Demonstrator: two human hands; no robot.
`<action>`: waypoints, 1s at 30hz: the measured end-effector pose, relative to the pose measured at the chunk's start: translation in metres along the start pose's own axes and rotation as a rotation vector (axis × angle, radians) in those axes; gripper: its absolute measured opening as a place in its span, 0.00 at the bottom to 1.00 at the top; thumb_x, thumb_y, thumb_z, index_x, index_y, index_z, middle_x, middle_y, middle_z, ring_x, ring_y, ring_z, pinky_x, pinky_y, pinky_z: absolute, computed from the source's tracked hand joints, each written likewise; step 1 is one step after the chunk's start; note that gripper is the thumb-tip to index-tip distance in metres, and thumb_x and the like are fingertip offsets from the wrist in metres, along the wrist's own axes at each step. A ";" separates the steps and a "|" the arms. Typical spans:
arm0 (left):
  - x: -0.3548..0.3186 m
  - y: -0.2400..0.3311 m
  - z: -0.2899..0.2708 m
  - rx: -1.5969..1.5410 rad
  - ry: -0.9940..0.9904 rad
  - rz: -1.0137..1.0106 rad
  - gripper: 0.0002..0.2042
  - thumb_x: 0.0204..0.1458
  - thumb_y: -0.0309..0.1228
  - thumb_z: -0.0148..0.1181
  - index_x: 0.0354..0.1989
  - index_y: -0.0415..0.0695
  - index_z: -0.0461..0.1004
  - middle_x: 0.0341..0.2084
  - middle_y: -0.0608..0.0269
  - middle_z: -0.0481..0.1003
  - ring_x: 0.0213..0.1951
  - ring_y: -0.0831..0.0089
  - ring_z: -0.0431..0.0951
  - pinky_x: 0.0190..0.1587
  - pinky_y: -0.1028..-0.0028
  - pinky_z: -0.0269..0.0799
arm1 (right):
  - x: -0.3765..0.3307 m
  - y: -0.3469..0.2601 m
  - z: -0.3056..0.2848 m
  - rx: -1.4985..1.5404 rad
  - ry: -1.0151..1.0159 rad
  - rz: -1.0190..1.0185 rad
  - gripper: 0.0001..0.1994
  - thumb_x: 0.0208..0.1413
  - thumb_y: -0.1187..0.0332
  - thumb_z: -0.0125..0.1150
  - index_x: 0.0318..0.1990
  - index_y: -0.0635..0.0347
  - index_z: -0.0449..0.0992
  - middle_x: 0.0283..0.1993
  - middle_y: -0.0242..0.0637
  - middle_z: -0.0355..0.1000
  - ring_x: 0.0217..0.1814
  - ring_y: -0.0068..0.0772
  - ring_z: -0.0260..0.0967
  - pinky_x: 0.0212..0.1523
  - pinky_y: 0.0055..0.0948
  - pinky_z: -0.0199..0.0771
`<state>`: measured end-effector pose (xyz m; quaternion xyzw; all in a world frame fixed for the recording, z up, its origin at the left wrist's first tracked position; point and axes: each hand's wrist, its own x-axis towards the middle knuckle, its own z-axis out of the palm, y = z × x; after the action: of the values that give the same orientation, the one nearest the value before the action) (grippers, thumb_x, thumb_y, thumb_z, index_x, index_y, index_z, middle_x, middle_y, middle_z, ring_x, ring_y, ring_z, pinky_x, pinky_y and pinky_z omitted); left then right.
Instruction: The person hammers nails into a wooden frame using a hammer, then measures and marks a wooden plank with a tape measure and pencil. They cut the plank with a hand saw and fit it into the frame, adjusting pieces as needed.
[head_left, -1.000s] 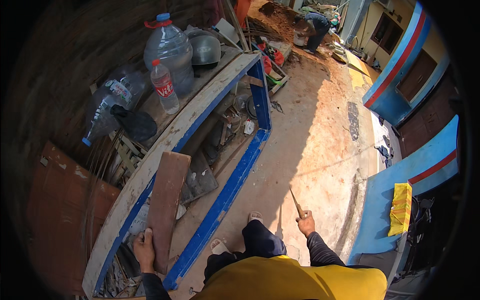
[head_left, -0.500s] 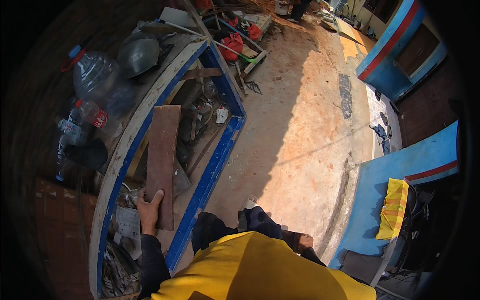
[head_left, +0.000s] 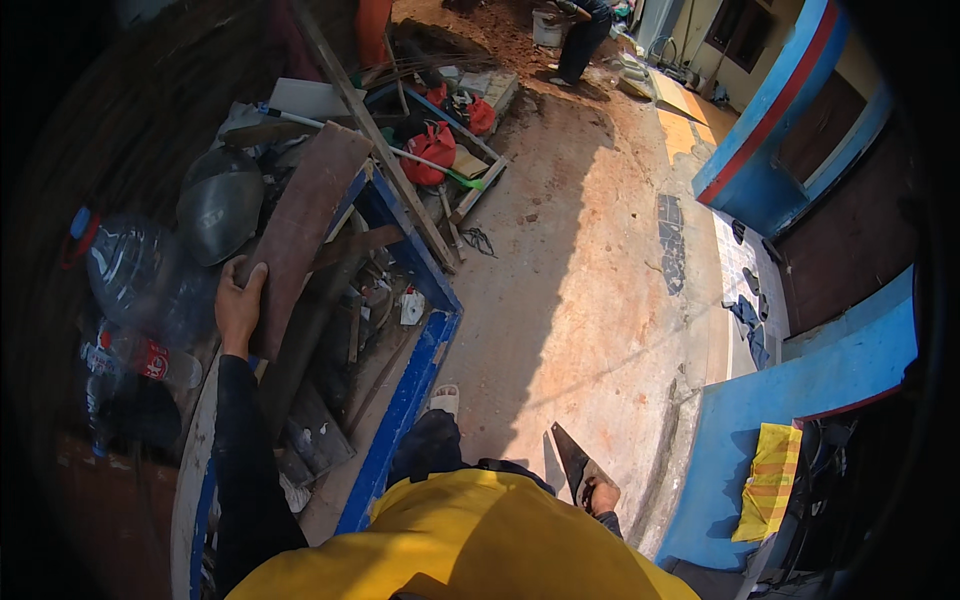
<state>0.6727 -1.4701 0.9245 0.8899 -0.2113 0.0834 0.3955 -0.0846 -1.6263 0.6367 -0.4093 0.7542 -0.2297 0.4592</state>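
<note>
With twelve at the top of the view, the reddish-brown flat wooden board [head_left: 308, 237] slants at ten o'clock, over the far corner of the blue-and-white painted wooden frame [head_left: 398, 425]; whether it rests there I cannot tell. At nine o'clock, the left hand [head_left: 239, 310] grasps its near end along the left edge, thumb on the face. At five o'clock, the right hand [head_left: 603, 497] has its fingers curled around the handle of the dark tapered metal handsaw [head_left: 578, 465], whose blade points toward eleven, well apart from the board. The step in hand looks like placing the board; the next move probably calls for steady support beneath it.
</note>
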 end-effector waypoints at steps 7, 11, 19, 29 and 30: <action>0.141 0.008 0.088 -0.049 -0.249 -0.097 0.28 0.60 0.55 0.64 0.53 0.41 0.83 0.42 0.50 0.85 0.45 0.60 0.86 0.53 0.62 0.75 | 0.025 -0.022 0.034 -0.355 -0.055 0.118 0.08 0.54 0.71 0.65 0.37 0.68 0.83 0.25 0.39 0.77 0.20 0.40 0.72 0.23 0.36 0.71; 0.192 0.015 0.130 0.076 -0.246 -0.034 0.29 0.60 0.57 0.63 0.51 0.39 0.83 0.43 0.48 0.85 0.46 0.58 0.85 0.53 0.62 0.75 | 0.058 -0.060 0.057 -0.434 -0.110 0.115 0.08 0.55 0.71 0.65 0.38 0.67 0.82 0.24 0.38 0.76 0.18 0.39 0.70 0.20 0.36 0.70; 0.237 0.000 0.166 0.157 -0.350 -0.126 0.32 0.64 0.58 0.57 0.58 0.40 0.81 0.53 0.42 0.82 0.57 0.47 0.82 0.62 0.58 0.72 | 0.193 -0.183 0.115 -0.569 -0.325 0.024 0.06 0.58 0.71 0.65 0.39 0.64 0.81 0.23 0.36 0.74 0.14 0.37 0.66 0.15 0.34 0.67; 0.224 -0.011 0.186 0.367 -0.323 -0.198 0.28 0.69 0.54 0.53 0.61 0.41 0.80 0.57 0.41 0.80 0.61 0.44 0.78 0.65 0.54 0.70 | 0.325 -0.443 0.162 -0.339 -0.527 0.081 0.08 0.62 0.71 0.65 0.46 0.62 0.81 0.23 0.34 0.73 0.11 0.31 0.63 0.12 0.31 0.65; 0.223 -0.012 0.188 0.392 -0.318 -0.188 0.27 0.69 0.53 0.53 0.60 0.42 0.81 0.57 0.41 0.80 0.61 0.44 0.78 0.65 0.53 0.70 | 0.324 -0.468 0.169 -0.322 -0.548 0.017 0.08 0.64 0.71 0.64 0.48 0.62 0.81 0.23 0.33 0.73 0.11 0.28 0.63 0.12 0.30 0.65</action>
<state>0.8747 -1.6715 0.8603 0.9671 -0.1672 -0.0553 0.1836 0.1754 -2.1517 0.7309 -0.5170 0.6328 0.0155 0.5763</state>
